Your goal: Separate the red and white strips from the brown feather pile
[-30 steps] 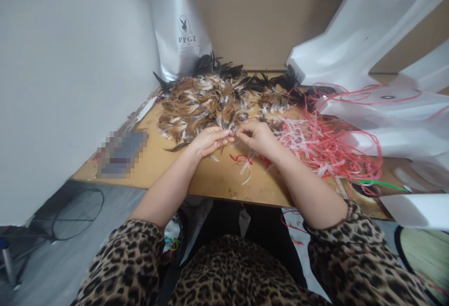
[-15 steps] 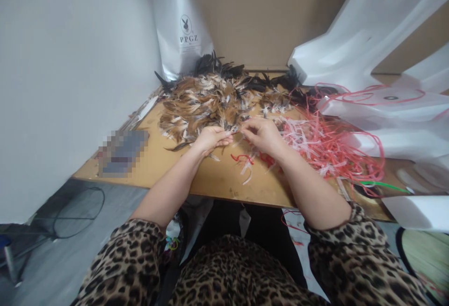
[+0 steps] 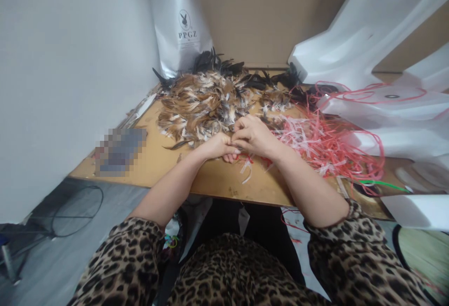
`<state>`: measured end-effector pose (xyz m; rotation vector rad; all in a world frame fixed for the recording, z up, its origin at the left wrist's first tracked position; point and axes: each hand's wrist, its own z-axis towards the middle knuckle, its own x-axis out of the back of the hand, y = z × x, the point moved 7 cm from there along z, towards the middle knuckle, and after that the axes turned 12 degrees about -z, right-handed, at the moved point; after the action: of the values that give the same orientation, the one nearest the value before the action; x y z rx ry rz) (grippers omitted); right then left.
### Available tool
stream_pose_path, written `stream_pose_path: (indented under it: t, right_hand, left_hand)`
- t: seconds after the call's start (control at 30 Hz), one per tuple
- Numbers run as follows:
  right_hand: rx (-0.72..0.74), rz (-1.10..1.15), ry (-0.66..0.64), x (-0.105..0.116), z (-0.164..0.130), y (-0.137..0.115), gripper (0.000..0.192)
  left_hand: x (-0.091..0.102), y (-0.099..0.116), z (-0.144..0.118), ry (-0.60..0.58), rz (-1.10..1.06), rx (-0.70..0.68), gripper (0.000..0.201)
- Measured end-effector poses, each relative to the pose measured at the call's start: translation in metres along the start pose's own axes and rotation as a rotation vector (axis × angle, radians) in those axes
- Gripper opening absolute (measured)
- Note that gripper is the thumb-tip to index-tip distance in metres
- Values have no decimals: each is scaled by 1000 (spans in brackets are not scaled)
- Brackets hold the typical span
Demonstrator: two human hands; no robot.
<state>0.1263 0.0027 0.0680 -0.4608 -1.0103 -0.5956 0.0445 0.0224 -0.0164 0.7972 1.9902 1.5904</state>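
My left hand (image 3: 221, 148) is closed in a pinch near the front of the table, and its fingertips meet those of my right hand (image 3: 251, 135), also pinched. What they pinch is too small and too covered by fingers to make out. Just beyond the hands lies a large heap of brown and white feathers (image 3: 196, 102). Beside my right wrist spreads a tangled pile of red and white ribbon strips (image 3: 315, 144). A few short red and white scraps (image 3: 247, 168) lie on the table below my fingers.
Black feathers (image 3: 217, 65) lie behind the brown ones, before a silver-white bag (image 3: 180, 34). White plastic sheeting (image 3: 382, 105) covers the right side. A blurred flat object (image 3: 121, 151) rests at the left of the wooden table (image 3: 224, 186). A green strip (image 3: 384, 185) lies right.
My hands have come together; the right one has moved left and now partly overlaps the left. The left hand sits slightly lower and further right.
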Motion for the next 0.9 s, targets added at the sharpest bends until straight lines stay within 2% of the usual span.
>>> stream_pose_path:
  t: [0.1,0.17,0.23,0.3,0.4,0.47,0.67,0.8,0.9]
  right_hand:
    - [-98,307,-53,-8,-1,16,15]
    - [-233,560,-96,-17,-5,32,17]
    - [-375,737,-103,-25,-10,46,18]
    - [-439,778,-41,-26,-12,55,17]
    - [-478,753,24,-27,-10,57,17]
    - [-492,726,41,-28,-7,54,20]
    - [-330,358,150,-18,-4,32,15]
    - [-204,65,172,-10,-5,15,19]
    - [-91,-150,107,-7,-2,-1,22]
  left_hand:
    - [-6,7,-4,-33,43,-39,25]
    - [-8,13,-7,-33,42,-83,26]
    - [-4,19,-9,23,0,-139,27]
    - [5,24,-9,134,-91,-196,27]
    - [24,24,-8,309,-265,-261,26]
    - [33,19,-6,381,-368,-271,25]
    - [45,7,1,447,-556,-222,18]
    - [48,6,-1,511,-501,-201,10]
    - [44,9,-3,519,-303,-180,8]
